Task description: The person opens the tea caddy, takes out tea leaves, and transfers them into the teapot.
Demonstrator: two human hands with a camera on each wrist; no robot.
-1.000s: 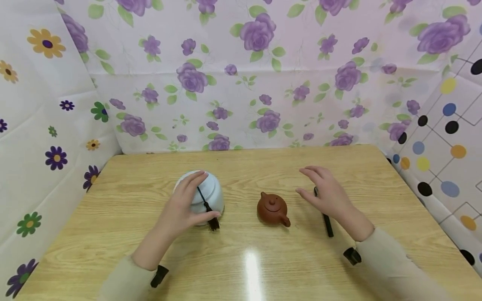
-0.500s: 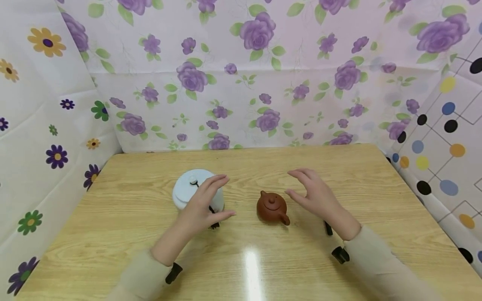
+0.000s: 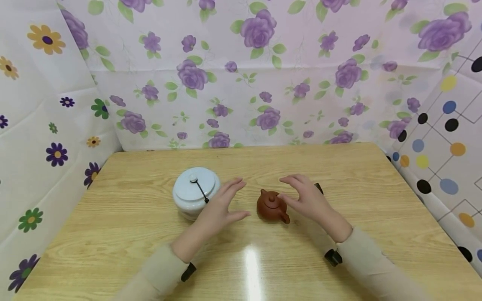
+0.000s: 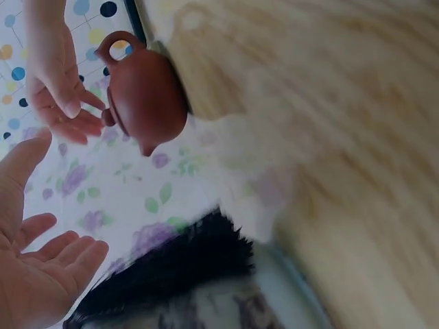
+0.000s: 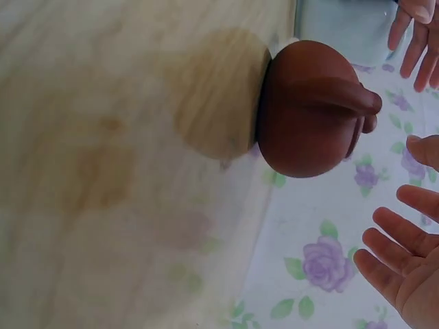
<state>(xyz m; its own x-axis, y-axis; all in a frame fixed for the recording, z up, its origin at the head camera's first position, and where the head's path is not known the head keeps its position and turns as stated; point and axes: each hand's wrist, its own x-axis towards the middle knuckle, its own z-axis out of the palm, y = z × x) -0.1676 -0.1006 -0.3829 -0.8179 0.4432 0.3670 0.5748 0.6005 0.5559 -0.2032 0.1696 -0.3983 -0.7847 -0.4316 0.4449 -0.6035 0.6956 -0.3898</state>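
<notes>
Both hands have moved inward since the earlier frame: the left hand (image 3: 220,213) now sits off the lid of a rounded, white-glazed ceramic jar (image 3: 192,190), and the right hand (image 3: 306,200) is nearer a small, round, reddish-brown clay teapot (image 3: 269,212). This teapot stands upright on the pale wood-grain tabletop (image 3: 132,200), a little right of the middle, its spout toward the far edge and its handle toward the near right corner. Each hand is held wide, thumb apart from fingers, gripping nothing. In the head view the right thumb overlaps the teapot, but the right wrist view shows that hand apart from it. Left of the teapot, the jar is partly hidden by the left hand; its black tassel (image 4: 175,267) shows in the left wrist view. One end of a slim black rod (image 3: 319,188) peeks out behind the right hand. To take hold well, both palms should probably come lower and meet the teapot's belly evenly, sparing the spout, handle and possibly loose lid, with the left forearm clear of the tassel.
</notes>
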